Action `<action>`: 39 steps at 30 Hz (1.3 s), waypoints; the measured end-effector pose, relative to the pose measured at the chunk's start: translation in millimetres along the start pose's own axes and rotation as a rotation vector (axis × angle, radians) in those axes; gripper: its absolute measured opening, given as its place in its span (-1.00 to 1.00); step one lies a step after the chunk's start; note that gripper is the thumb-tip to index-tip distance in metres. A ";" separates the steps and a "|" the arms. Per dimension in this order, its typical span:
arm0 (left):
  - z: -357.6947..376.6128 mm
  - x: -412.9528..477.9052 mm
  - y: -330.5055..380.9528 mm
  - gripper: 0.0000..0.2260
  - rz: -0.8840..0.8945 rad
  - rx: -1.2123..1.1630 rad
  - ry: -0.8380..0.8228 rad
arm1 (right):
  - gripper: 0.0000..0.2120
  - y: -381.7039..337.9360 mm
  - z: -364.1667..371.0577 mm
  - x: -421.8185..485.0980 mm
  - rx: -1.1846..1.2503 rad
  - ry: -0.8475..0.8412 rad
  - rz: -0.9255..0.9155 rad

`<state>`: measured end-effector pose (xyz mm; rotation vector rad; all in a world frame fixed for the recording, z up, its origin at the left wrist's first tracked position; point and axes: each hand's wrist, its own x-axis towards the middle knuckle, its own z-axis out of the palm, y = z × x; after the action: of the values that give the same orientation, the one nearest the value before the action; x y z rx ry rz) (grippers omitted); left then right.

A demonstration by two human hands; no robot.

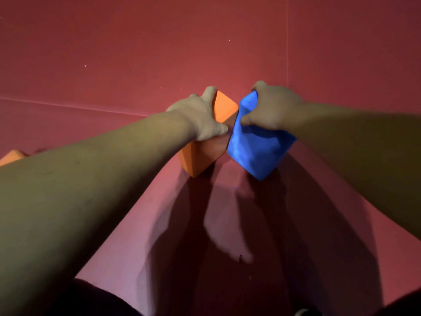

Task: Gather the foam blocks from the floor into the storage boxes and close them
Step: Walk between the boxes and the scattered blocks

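Foam blocks fill both hands: the orange block (pixel 200 156) and the blue block (pixel 255 151) are held side by side, nearly touching, low over the red padded floor (pixel 114 65). They are tilted corner-down, probably because each is gripped from above for carrying to boxes not in view. The left hand (pixel 200 117) curls its fingers over the orange block's top, the right hand (pixel 273 108) digs into the blue block and dents its soft matte skin, and a second orange block (pixel 11 156) lies at the left edge.

Second orange block (pixel 11 156), mostly behind left forearm (pixel 91 176), edge-cropped.
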<state>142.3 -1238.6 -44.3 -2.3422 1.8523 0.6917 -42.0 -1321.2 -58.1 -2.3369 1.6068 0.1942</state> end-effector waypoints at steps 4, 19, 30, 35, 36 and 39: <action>9.5 -18.9 -2.4 0.06 -0.053 -0.006 -0.072 | -0.16 2.3 -1.1 -11.3 0.082 0.059 0.058; 61.7 -230.6 106.1 -0.17 -0.127 -0.119 -0.030 | -0.09 49.6 -25.3 -187.4 0.431 -0.119 0.512; 24.2 -365.7 231.0 -0.21 0.119 -0.196 -0.351 | -0.06 164.9 -90.9 -428.5 0.446 -0.389 0.775; -6.8 -363.7 284.1 -0.15 0.294 -0.083 -0.365 | 0.11 167.5 -122.8 -478.7 0.563 -0.272 1.005; -11.1 -363.5 297.1 -0.17 0.337 -0.049 -0.345 | 0.17 171.3 -123.1 -487.4 0.602 -0.212 1.034; -12.5 -361.7 334.6 -0.24 0.432 0.023 -0.288 | 0.14 191.0 -107.8 -508.0 0.693 -0.083 1.072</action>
<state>-229.4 -1005.0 179.8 -1.7202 2.2204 0.9793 -411.4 -967.2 152.5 -0.8256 2.2355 -0.0529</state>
